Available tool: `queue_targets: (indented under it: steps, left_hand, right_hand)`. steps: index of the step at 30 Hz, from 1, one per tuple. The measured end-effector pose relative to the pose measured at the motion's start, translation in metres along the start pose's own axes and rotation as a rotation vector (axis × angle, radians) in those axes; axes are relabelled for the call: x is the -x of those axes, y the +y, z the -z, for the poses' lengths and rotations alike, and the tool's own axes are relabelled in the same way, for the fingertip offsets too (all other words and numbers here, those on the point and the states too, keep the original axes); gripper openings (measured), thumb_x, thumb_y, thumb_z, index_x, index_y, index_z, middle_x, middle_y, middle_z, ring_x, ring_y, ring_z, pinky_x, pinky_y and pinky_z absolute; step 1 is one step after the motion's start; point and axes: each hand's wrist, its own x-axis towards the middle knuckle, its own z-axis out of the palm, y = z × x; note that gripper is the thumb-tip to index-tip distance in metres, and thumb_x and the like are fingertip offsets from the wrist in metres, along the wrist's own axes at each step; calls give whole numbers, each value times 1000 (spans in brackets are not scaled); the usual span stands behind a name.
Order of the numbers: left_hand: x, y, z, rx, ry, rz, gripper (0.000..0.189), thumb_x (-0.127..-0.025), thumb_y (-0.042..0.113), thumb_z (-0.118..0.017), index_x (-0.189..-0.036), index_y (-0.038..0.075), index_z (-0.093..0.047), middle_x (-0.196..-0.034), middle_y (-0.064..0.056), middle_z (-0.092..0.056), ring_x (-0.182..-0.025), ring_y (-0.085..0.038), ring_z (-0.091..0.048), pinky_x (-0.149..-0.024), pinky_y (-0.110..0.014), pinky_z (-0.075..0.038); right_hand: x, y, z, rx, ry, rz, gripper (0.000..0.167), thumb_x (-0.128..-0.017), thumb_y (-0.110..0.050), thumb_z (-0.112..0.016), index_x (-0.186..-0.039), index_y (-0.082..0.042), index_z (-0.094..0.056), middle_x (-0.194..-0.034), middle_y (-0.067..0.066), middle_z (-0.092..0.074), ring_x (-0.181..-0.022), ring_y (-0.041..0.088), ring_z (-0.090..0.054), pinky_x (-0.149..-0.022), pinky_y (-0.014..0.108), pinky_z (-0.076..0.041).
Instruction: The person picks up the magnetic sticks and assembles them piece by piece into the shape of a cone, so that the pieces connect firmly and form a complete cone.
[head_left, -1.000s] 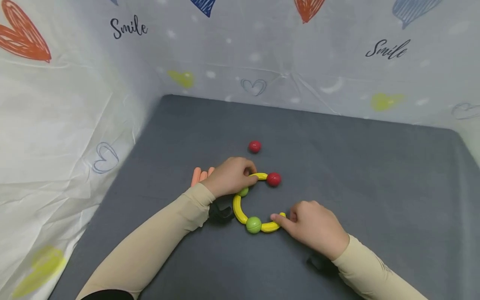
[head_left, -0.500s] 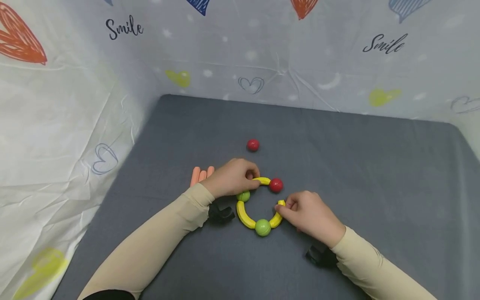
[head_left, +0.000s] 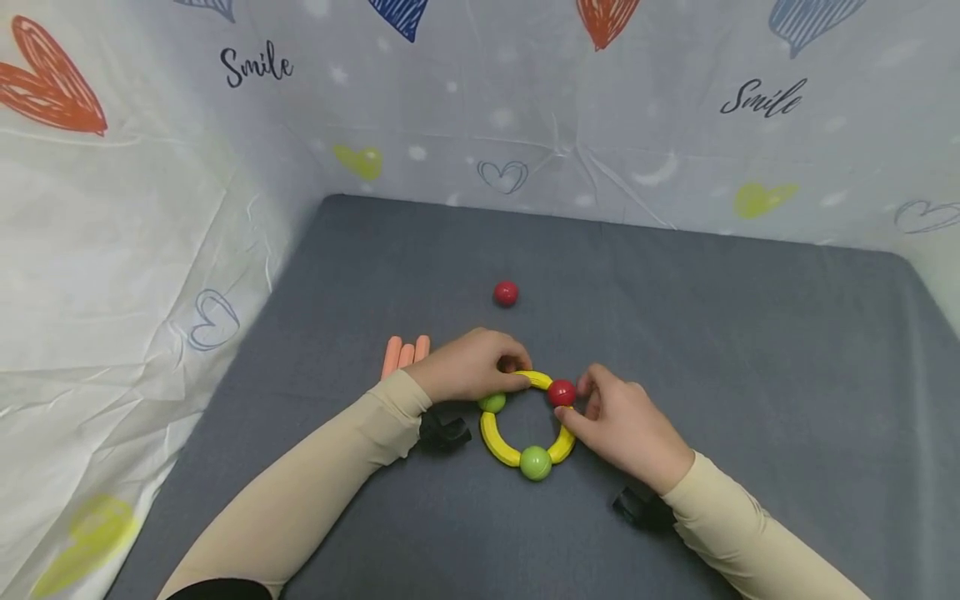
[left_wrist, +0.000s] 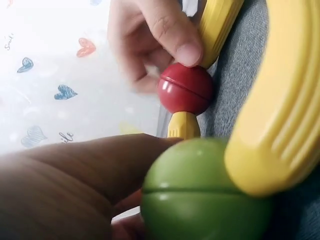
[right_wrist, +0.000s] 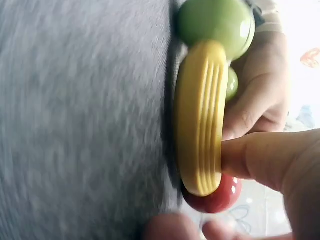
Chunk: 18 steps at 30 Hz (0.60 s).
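Observation:
A ring of ribbed yellow curved rods and coloured balls lies on the grey cloth. At its far side, my left hand [head_left: 476, 365] pinches the upper yellow curved rod [head_left: 537, 380], whose left part the fingers cover. Thumb and fingers of my right hand [head_left: 626, 429] hold the right yellow curved rod [head_left: 562, 445] close to the red ball [head_left: 561, 392]. In the left wrist view, the red ball [left_wrist: 186, 89] sits between two rod ends. One green ball [head_left: 536, 463] joins the ring's near side; another green ball [head_left: 492, 403], partly covered, is beside my left hand.
A loose red ball [head_left: 506, 293] lies beyond the ring. Several orange rods [head_left: 407, 355] lie left of it, partly behind my left hand. Black wrist pieces [head_left: 444, 433] show under both forearms. A printed white sheet [head_left: 570, 108] rises behind the grey surface [head_left: 750, 375].
My right hand has moved away from me with the right curved rod, swinging it up to the red ball. The ring has closed and shifted slightly right; my left hand has edged right.

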Motion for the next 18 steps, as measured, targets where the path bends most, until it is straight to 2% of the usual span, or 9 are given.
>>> queue_targets:
  steps: [2, 4, 7, 10, 12, 14, 16, 18]
  left_hand:
    - [0, 3, 4, -15, -8, 1, 8, -100, 28, -74, -101, 21, -78, -84, 7, -66, -73, -10, -59, -68, -25, -49]
    - [0, 6, 12, -46, 20, 24, 10, -101, 29, -72, -100, 21, -77, -82, 7, -66, -70, -9, -58, -66, -26, -49]
    - [6, 11, 31, -158, 101, 138, 18, -101, 30, -70, -87, 19, -73, -73, 5, -62, -62, -11, -56, -58, -28, -45]
    - [18, 9, 50, -302, 137, 335, 33, -100, 32, -71, -71, 16, -66, -61, 3, -56, -55, -13, -54, -51, -30, -43]
    - [27, 6, 60, -370, 109, 461, 39, -99, 33, -72, -65, 15, -64, -59, 0, -56, -55, -16, -57, -53, -35, -48]
    - [34, 1, 67, -405, 67, 550, 40, -98, 35, -73, -64, 15, -67, -62, -1, -61, -61, -18, -62, -59, -41, -54]
    - [37, -3, 69, -414, 28, 593, 38, -97, 35, -73, -65, 16, -70, -67, -2, -65, -65, -20, -65, -64, -43, -55]
    - [38, -6, 69, -409, -9, 609, 34, -97, 33, -73, -68, 16, -72, -70, -3, -67, -67, -20, -66, -66, -43, -55]
  right_hand:
    - [1, 2, 3, 0, 17, 36, 50, -91, -27, -80, -131, -7, -59, -84, 0, -63, -56, 12, -51, -53, 28, -45]
    - [3, 4, 6, 7, 25, 81, 58, -91, -24, -82, -142, -8, -57, -94, 1, -65, -58, 10, -52, -56, 28, -48]
    - [7, 7, 10, 10, 27, 126, 46, -91, -16, -81, -134, -10, -68, -100, 1, -66, -59, 8, -53, -56, 26, -49]
    - [6, 9, 12, 8, 27, 133, 34, -91, -12, -80, -123, -8, -72, -96, 0, -65, -60, 9, -54, -56, 26, -50]
    - [3, 9, 12, 11, 29, 131, 33, -91, -12, -79, -122, -7, -72, -96, 1, -65, -61, 10, -54, -56, 26, -50]
    - [0, 8, 12, 21, 39, 125, 31, -90, -13, -79, -119, -6, -71, -96, 2, -65, -63, 12, -55, -57, 26, -50]
    - [-3, 8, 12, 35, 54, 117, 27, -90, -15, -79, -115, -7, -72, -94, 2, -65, -64, 12, -55, -59, 27, -50]
    - [-5, 7, 12, 41, 62, 111, 23, -90, -16, -79, -110, -8, -71, -92, 1, -65, -65, 13, -55, -60, 27, -50]
